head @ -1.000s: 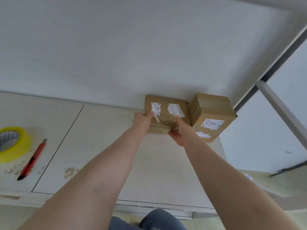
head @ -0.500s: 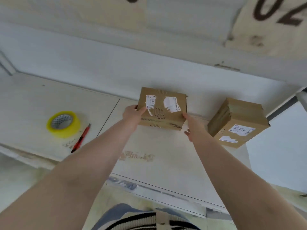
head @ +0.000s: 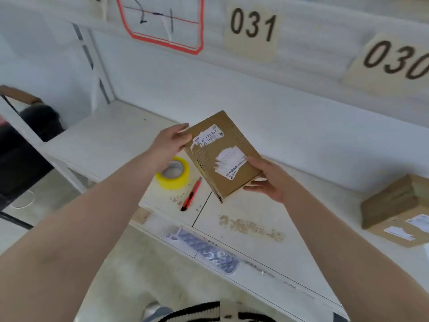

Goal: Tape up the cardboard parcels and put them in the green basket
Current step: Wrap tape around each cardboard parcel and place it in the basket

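We hold the parcel (head: 222,156) lifted clear above the bench (head: 267,205), tilted, its labelled face up toward us. The left hand (head: 170,142) grips its far left corner with fingers curled over the edge, and the right hand (head: 270,180) grips the near right corner, thumb on top and fingers beneath. Two opposite corners give us control to turn it, which we judge suits checking the open seam before taping; a flap end seems to gape just by the right fingers (head: 255,188), though that is hard to tell. Just below and left of the parcel, the yellow tape (head: 173,174) lies flat on the bench, partly hidden by the left wrist, and the red knife (head: 191,194) lies just beside it, under the parcel's lower edge. We take it these are kept close so that one hand can drop to them. Down and right of the parcel there is bare bench with only a worn patch, room enough, we judge, to set the parcel down. Well right of the parcel, a second box (head: 399,210) sits near the bench's front edge. Beyond the parcel the back wall rises with numbered cards, so moves that way are shut off. Far left of the parcel the bench ends at a frame post. We see no green basket.
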### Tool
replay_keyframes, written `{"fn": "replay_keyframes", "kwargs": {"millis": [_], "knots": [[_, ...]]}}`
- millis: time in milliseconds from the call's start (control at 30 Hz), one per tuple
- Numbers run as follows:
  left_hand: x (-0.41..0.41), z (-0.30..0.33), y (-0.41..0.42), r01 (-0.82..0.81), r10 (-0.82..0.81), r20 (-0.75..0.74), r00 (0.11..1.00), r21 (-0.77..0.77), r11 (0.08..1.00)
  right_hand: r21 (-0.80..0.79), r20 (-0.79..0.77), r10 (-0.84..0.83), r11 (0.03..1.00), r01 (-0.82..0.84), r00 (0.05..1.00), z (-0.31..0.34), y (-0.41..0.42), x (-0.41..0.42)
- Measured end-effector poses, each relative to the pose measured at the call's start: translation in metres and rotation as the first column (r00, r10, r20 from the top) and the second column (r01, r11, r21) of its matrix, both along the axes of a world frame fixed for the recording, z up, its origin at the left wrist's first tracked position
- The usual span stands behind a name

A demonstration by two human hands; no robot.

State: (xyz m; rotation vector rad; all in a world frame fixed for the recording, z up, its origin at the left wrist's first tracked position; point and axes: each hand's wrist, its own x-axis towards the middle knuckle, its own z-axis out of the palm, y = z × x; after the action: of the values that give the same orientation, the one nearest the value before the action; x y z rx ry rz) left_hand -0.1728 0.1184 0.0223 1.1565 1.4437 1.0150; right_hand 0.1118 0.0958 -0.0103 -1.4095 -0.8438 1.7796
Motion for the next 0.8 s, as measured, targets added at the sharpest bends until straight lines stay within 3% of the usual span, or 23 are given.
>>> {"fn": "replay_keyframes", "kwargs": {"millis": [67,133,200,367,467,533,633,700,767,800], "knots": [[-0.010,0.001,-0.001,-0.203,0.203,-0.001,0.979,-0.050,0.978,0.022,-0.069,-0.137,0.990,0.139,0.988,-0.004,-0.005,-0.053],[-0.016,-0.006,-0.008,-0.196,0.197,-0.010,0.980,-0.181,0.964,0.018,-0.156,-0.263,0.963,0.269,0.952,-0.004,-0.009,-0.109],[-0.031,-0.018,-0.010,-0.153,0.179,0.092,0.980,-0.239,0.959,0.017,-0.179,-0.313,0.947,0.321,0.933,-0.004,-0.011,-0.158],[-0.106,-0.021,-0.005,-0.012,0.076,0.324,0.943,-0.196,0.980,0.032,0.038,-0.217,0.976,0.216,0.975,0.003,-0.007,-0.207],[-0.146,-0.021,-0.004,0.150,-0.034,0.452,0.891,-0.223,0.963,0.021,0.027,-0.211,0.977,0.211,0.977,0.012,0.001,-0.211],[-0.164,-0.023,-0.004,0.252,-0.085,0.525,0.847,-0.255,0.933,0.022,-0.023,-0.091,0.996,0.091,0.996,0.018,0.006,-0.218],[-0.179,-0.024,-0.002,0.272,-0.045,0.592,0.805,-0.300,0.914,0.009,-0.134,0.021,1.000,-0.020,0.991,0.020,0.014,-0.237],[-0.185,-0.024,0.003,0.183,-0.021,0.484,0.875,-0.289,0.940,0.011,-0.141,-0.034,0.999,0.036,0.989,0.021,0.021,-0.252],[-0.190,-0.024,0.013,-0.009,0.049,0.187,0.981,-0.207,0.978,0.024,-0.072,-0.140,0.990,0.142,0.987,0.018,0.031,-0.267],[-0.192,-0.023,0.018,-0.113,0.117,0.024,0.993,-0.127,0.985,0.027,-0.012,-0.194,0.981,0.194,0.981,0.017,0.037,-0.276]]}}
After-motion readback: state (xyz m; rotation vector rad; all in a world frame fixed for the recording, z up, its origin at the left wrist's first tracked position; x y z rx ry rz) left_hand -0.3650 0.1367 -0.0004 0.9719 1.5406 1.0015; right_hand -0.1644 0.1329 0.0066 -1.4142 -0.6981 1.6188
